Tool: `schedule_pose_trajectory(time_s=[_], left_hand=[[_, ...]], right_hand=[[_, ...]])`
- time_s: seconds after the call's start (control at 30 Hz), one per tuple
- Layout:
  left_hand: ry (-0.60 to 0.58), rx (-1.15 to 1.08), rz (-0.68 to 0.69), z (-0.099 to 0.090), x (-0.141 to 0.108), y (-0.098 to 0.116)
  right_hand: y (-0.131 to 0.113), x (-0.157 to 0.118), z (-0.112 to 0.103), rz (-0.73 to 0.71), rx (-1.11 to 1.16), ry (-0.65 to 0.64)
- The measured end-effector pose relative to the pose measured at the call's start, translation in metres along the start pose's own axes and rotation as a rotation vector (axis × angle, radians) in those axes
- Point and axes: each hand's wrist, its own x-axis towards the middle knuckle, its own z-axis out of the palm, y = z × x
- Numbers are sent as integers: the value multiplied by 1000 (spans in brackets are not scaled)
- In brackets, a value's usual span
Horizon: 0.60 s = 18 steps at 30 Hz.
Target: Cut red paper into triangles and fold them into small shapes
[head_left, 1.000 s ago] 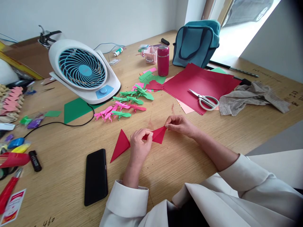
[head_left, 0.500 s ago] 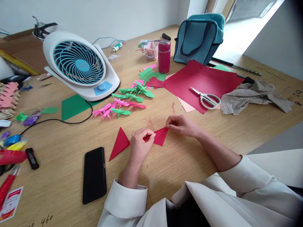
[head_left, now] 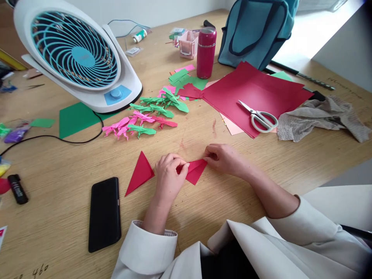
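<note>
A small folded piece of red paper [head_left: 196,172] is held between my two hands, just over the wooden table. My left hand [head_left: 171,170] pinches its left side between thumb and fingers and hides that end. At the right corner, the fingertips of my right hand [head_left: 222,159] pinch the paper. Left of my left hand lies a folded red paper triangle [head_left: 140,175], touched by neither hand. Beyond my hands sits a group of folded green [head_left: 171,101] and pink paper figures [head_left: 122,124], with a red one [head_left: 163,122] among them.
Scissors [head_left: 258,116] lie on large red sheets [head_left: 247,89] at the right, beside a grey cloth [head_left: 322,118]. A fan [head_left: 84,58] stands at the back left, its cord crossing the table. A phone [head_left: 104,215], a red flask [head_left: 206,54] and a blue bag [head_left: 255,33] are around.
The camera view has shifted closer, so the surroundings spread outward. Both hands keep their pinch on the red paper, whose lower corner now points slightly further left.
</note>
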Motion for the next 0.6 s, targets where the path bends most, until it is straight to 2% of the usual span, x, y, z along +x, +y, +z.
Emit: schedule_pose_trajectory(time_s=[0.13,0.6], left_hand=[[-18,97,-17,-1,-2,1],[-169,92,-112,-7,1,5]], right_hand=[[-4,-1,0,19,-42,-11],[-7,-3,1,30,-163,2]])
